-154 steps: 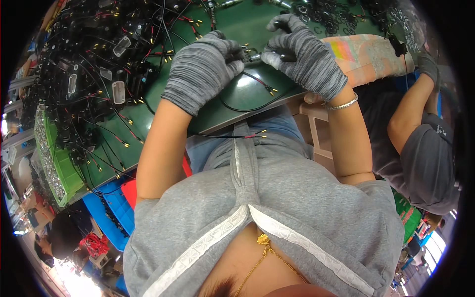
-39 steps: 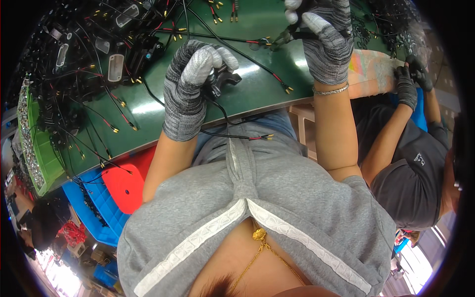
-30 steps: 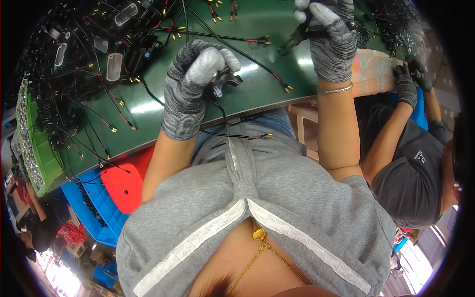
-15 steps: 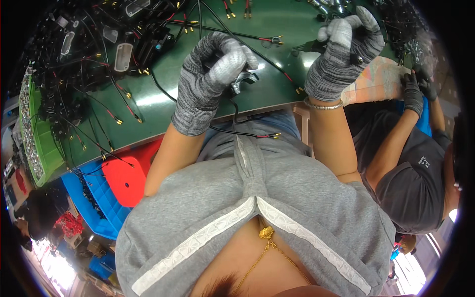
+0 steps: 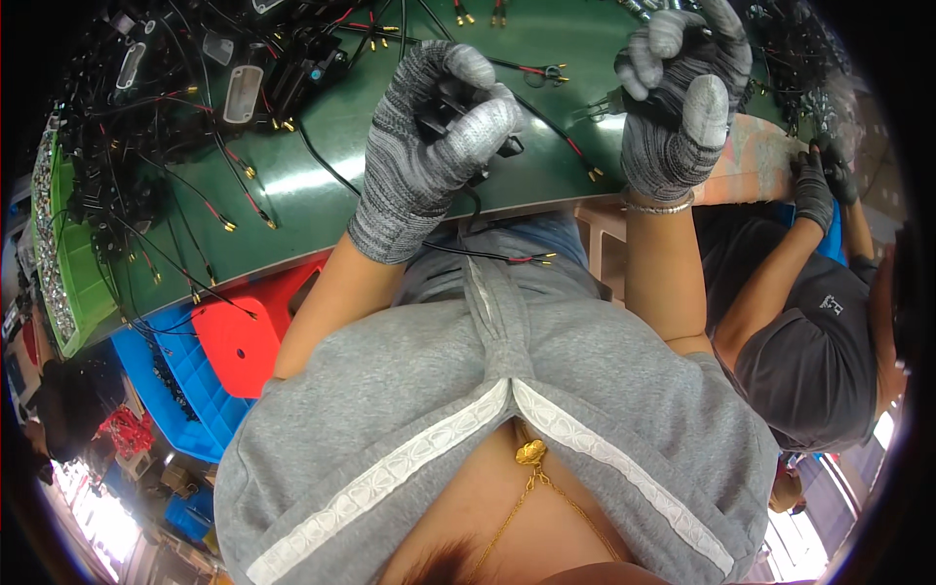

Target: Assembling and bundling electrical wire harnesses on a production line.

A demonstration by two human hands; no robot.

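Note:
My left hand (image 5: 439, 146), in a grey knit glove with pale fingertips, is closed around a black cabled part (image 5: 509, 147). Fingers and thumb cover most of this part, so its full shape is hidden. Its black cable (image 5: 478, 255) hangs over the table edge onto my lap and ends in red and black leads with gold-coloured connectors. Farther right, my right hand (image 5: 682, 102) is raised over the table in a matching glove. Its fingers are curled and its thumb stands up; something small and dark shows between the fingers, too hidden to name. A small metallic piece (image 5: 603, 107) lies beside that hand.
A pile of black housings with cables (image 5: 185, 88) covers the left of the green table (image 5: 546, 185). A green bin (image 5: 78, 283) of small metal parts stands at its left end. A red stool (image 5: 239, 341) and blue crate (image 5: 180, 409) are below. A co-worker's gloved hand (image 5: 812, 190) is at the right.
My left hand has shifted slightly right and turned the black part, so its shiny clamp no longer shows. My right hand has turned, bringing its thumb up in front of the curled fingers.

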